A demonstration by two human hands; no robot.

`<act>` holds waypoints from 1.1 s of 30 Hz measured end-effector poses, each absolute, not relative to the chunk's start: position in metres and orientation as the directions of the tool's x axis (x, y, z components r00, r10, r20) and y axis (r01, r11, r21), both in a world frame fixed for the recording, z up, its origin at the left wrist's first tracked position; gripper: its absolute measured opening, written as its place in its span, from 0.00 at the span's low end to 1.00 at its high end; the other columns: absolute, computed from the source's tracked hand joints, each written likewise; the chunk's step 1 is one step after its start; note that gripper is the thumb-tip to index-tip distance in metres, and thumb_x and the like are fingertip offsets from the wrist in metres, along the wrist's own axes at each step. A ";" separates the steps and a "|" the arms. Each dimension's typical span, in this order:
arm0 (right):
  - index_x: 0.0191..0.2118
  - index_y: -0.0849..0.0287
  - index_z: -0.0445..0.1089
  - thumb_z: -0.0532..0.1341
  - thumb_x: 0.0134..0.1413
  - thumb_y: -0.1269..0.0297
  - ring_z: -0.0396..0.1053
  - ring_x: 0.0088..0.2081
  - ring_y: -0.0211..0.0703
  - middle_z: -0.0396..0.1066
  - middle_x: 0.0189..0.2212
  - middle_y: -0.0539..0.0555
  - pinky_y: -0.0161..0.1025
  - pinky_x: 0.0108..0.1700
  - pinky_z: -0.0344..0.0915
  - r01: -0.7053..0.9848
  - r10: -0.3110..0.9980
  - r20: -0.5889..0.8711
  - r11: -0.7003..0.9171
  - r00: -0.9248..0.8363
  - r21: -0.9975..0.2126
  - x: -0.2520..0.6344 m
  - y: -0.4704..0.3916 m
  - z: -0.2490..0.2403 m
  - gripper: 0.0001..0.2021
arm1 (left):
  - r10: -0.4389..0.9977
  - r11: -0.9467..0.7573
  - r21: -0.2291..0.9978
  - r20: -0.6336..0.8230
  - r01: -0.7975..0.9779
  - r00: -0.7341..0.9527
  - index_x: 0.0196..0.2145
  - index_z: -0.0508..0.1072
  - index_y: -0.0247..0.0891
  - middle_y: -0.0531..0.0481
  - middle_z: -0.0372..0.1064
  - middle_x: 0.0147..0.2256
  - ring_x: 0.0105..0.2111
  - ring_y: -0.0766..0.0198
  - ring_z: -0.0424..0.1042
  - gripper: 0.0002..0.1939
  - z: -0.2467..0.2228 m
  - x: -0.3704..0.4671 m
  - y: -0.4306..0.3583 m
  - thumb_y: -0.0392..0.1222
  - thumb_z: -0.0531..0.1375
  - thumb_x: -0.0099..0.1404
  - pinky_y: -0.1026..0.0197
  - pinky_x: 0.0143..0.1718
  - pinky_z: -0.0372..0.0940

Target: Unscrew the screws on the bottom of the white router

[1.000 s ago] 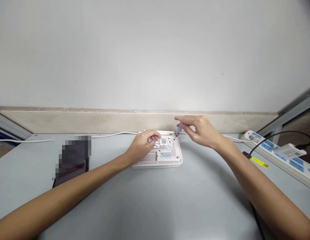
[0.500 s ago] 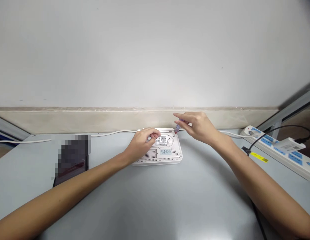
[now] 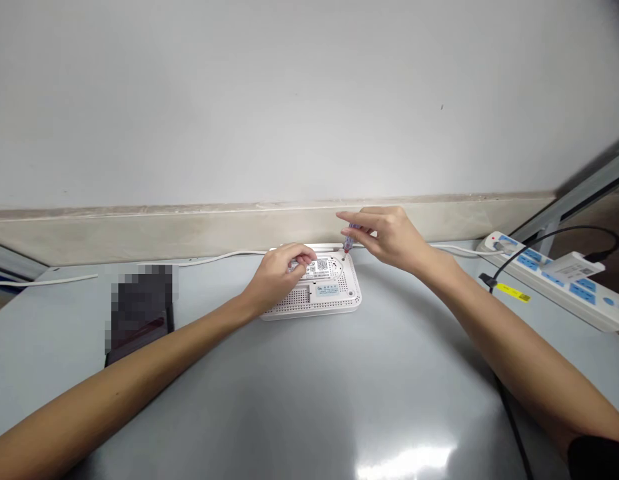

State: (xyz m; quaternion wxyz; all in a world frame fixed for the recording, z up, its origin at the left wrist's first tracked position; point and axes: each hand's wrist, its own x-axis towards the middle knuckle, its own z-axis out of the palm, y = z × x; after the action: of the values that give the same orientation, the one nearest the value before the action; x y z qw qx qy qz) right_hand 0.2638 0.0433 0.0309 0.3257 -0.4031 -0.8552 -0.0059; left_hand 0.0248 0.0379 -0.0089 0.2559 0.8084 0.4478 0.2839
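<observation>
A white router lies with its vented, labelled underside up on the grey table, close to the wall. My left hand rests over its left part, fingers curled in above the white barcode label and hiding some of it. Between the thumb and fingers of my right hand is a small screwdriver with a clear purplish handle and a red collar. It stands nearly upright, tip down at the router's far right corner hole; whether a screw is in there I cannot tell.
On the left lies a dark, partly blurred phone-like device, beside my left forearm. A white power strip with blue sockets, a plugged-in adapter and a black cable stands at the right. A white cable runs along the wall.
The whole view has shifted slightly, so most things sit higher in the picture. The screwdriver looks more upright, at the same router corner. My left hand keeps its place on the router.
</observation>
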 end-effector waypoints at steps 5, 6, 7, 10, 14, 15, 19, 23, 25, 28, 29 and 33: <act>0.56 0.60 0.69 0.53 0.62 0.69 0.75 0.40 0.46 0.77 0.44 0.57 0.41 0.43 0.69 0.669 0.748 0.474 0.647 -0.464 -0.366 0.260 0.039 0.035 0.19 | 0.865 -0.473 0.666 0.228 0.577 0.447 0.37 0.74 0.40 0.52 0.73 0.36 0.37 0.63 0.69 0.12 -0.009 0.025 0.038 0.35 0.51 0.62 0.61 0.40 0.62; 0.56 0.60 0.69 0.53 0.61 0.70 0.75 0.42 0.46 0.76 0.45 0.57 0.41 0.44 0.69 0.652 0.756 0.461 0.645 -0.465 -0.399 0.259 0.038 0.037 0.19 | 0.865 -0.474 0.665 0.230 0.577 0.446 0.38 0.74 0.40 0.52 0.73 0.36 0.37 0.63 0.69 0.12 -0.009 0.025 0.038 0.35 0.51 0.62 0.60 0.40 0.62; 0.55 0.59 0.70 0.53 0.61 0.71 0.75 0.43 0.46 0.76 0.46 0.56 0.41 0.45 0.69 0.637 0.759 0.457 0.644 -0.464 -0.423 0.258 0.037 0.039 0.19 | 0.864 -0.476 0.664 0.233 0.576 0.446 0.38 0.74 0.40 0.51 0.73 0.36 0.37 0.63 0.69 0.12 -0.009 0.025 0.039 0.35 0.51 0.62 0.60 0.41 0.62; 0.53 0.58 0.72 0.55 0.60 0.70 0.75 0.42 0.46 0.78 0.41 0.54 0.42 0.44 0.69 0.626 0.753 0.466 0.651 -0.464 -0.429 0.258 0.036 0.041 0.18 | 0.861 -0.484 0.663 0.243 0.572 0.447 0.38 0.74 0.40 0.52 0.73 0.36 0.37 0.64 0.69 0.12 -0.010 0.025 0.039 0.34 0.51 0.62 0.60 0.41 0.62; 0.51 0.59 0.74 0.56 0.61 0.68 0.74 0.38 0.45 0.78 0.37 0.56 0.41 0.41 0.67 0.659 0.715 0.518 0.674 -0.470 -0.334 0.259 0.039 0.035 0.15 | 0.859 -0.486 0.666 0.244 0.565 0.450 0.38 0.74 0.40 0.53 0.72 0.36 0.37 0.64 0.69 0.12 -0.010 0.025 0.039 0.33 0.52 0.62 0.61 0.40 0.62; 0.51 0.60 0.73 0.57 0.61 0.68 0.73 0.37 0.45 0.78 0.36 0.57 0.41 0.40 0.67 0.671 0.705 0.533 0.676 -0.467 -0.305 0.259 0.040 0.033 0.15 | 0.858 -0.488 0.667 0.246 0.564 0.452 0.37 0.74 0.40 0.52 0.72 0.36 0.37 0.64 0.69 0.12 -0.010 0.025 0.039 0.33 0.51 0.62 0.61 0.41 0.62; 0.56 0.60 0.69 0.55 0.63 0.64 0.73 0.35 0.45 0.77 0.37 0.58 0.41 0.39 0.67 0.704 0.716 0.534 0.652 -0.449 -0.282 0.259 0.042 0.028 0.18 | 0.857 -0.489 0.663 0.246 0.567 0.452 0.37 0.74 0.40 0.52 0.72 0.36 0.37 0.63 0.69 0.13 -0.010 0.025 0.038 0.34 0.51 0.62 0.60 0.43 0.63; 0.59 0.58 0.66 0.52 0.63 0.70 0.74 0.43 0.45 0.75 0.47 0.58 0.43 0.44 0.70 0.588 0.746 0.469 0.663 -0.472 -0.463 0.257 0.039 0.033 0.20 | 0.857 -0.488 0.666 0.243 0.564 0.455 0.37 0.74 0.40 0.52 0.72 0.36 0.38 0.63 0.69 0.12 -0.010 0.024 0.038 0.34 0.51 0.62 0.59 0.43 0.63; 0.57 0.57 0.68 0.52 0.62 0.71 0.75 0.42 0.43 0.76 0.46 0.55 0.42 0.44 0.70 0.541 0.757 0.451 0.653 -0.473 -0.529 0.256 0.038 0.035 0.19 | 0.858 -0.485 0.669 0.238 0.563 0.455 0.38 0.74 0.40 0.52 0.72 0.36 0.38 0.63 0.69 0.12 -0.010 0.024 0.038 0.34 0.51 0.62 0.59 0.43 0.63; 0.54 0.57 0.71 0.55 0.61 0.71 0.75 0.39 0.42 0.78 0.40 0.52 0.41 0.44 0.70 0.550 0.752 0.466 0.659 -0.466 -0.513 0.256 0.038 0.035 0.17 | 0.862 -0.475 0.675 0.227 0.565 0.453 0.38 0.74 0.41 0.52 0.72 0.37 0.38 0.63 0.69 0.12 -0.010 0.024 0.038 0.33 0.51 0.62 0.59 0.44 0.63; 0.53 0.57 0.72 0.56 0.60 0.71 0.75 0.39 0.42 0.78 0.38 0.52 0.40 0.45 0.69 0.560 0.744 0.479 0.667 -0.466 -0.492 0.256 0.038 0.034 0.17 | 0.862 -0.473 0.677 0.225 0.563 0.453 0.38 0.74 0.41 0.52 0.72 0.37 0.38 0.63 0.69 0.12 -0.010 0.024 0.038 0.33 0.51 0.62 0.59 0.43 0.63; 0.52 0.59 0.72 0.57 0.61 0.70 0.74 0.39 0.43 0.78 0.37 0.54 0.40 0.42 0.68 0.586 0.695 0.534 0.708 -0.481 -0.394 0.256 0.040 0.030 0.15 | 0.860 -0.476 0.685 0.233 0.551 0.454 0.37 0.73 0.41 0.53 0.72 0.37 0.39 0.64 0.69 0.12 -0.011 0.024 0.038 0.33 0.51 0.62 0.60 0.43 0.62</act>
State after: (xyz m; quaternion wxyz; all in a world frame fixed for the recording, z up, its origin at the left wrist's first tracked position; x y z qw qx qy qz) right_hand 0.2564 0.0403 0.0295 0.3462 -0.3739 -0.8568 0.0787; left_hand 0.0240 0.0383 -0.0110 0.2682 0.8094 0.4358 0.2882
